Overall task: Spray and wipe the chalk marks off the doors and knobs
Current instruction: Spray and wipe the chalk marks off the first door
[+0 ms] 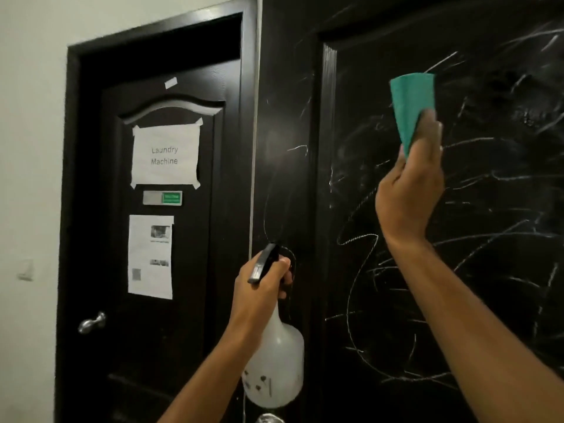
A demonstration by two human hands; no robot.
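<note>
Door [476, 227] on right was covered in chalk scribbles. Right hand [410, 190] pinched green cloth [412, 102], long axis upright, against it. Left hand [262, 288] gripped spray bottle [276, 361] upright, nozzle pointing up-right toward door.

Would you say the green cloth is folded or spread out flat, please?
Folded: the green cloth stands up as a doubled wedge pinched in the right hand.

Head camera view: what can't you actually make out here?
- Lower notice: print and square code too small and blurred to read.
- Green label: lettering too small.
- Knob at the bottom: cut off by the frame edge.
- Spray bottle trigger: hidden under the left hand.
- Cloth contact with the right door: hidden behind the cloth and right hand.
</note>
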